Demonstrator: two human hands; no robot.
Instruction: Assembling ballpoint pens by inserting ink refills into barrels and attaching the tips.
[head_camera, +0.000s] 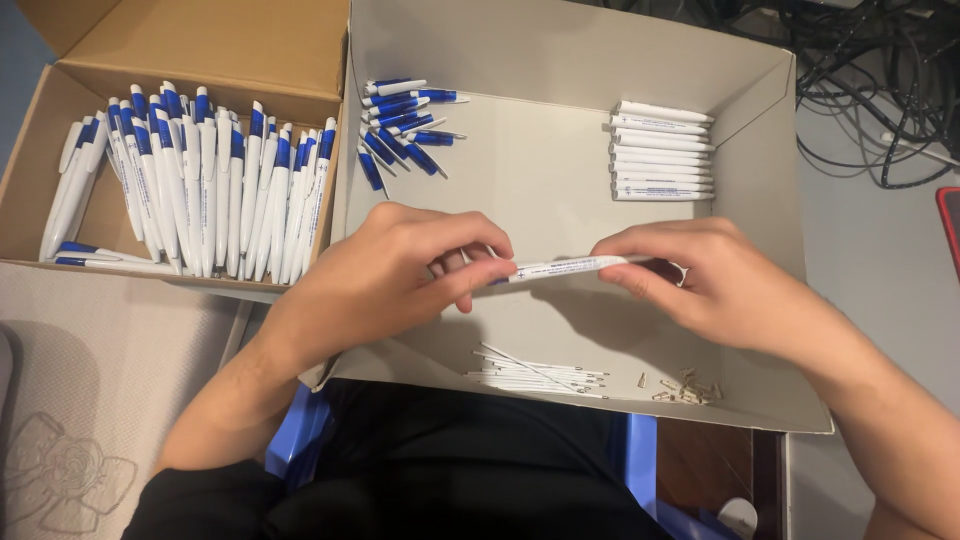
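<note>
My left hand (400, 270) and my right hand (700, 275) hold one white pen (565, 267) between them, level over a shallow grey cardboard tray (560, 55). The left fingers pinch its blue end, the right fingers grip the white barrel end. In the tray lie a heap of blue pen tips (405, 125) at the back left, a stack of white barrels (662, 150) at the back right, thin white refills (535, 375) at the front, and several small springs (685, 388) beside them.
A brown cardboard box (60, 120) at the left holds several assembled white-and-blue pens (200, 190). A tangle of dark cables (880, 80) lies at the back right. A blue stool edge (300, 430) shows under the tray, with my dark clothing below.
</note>
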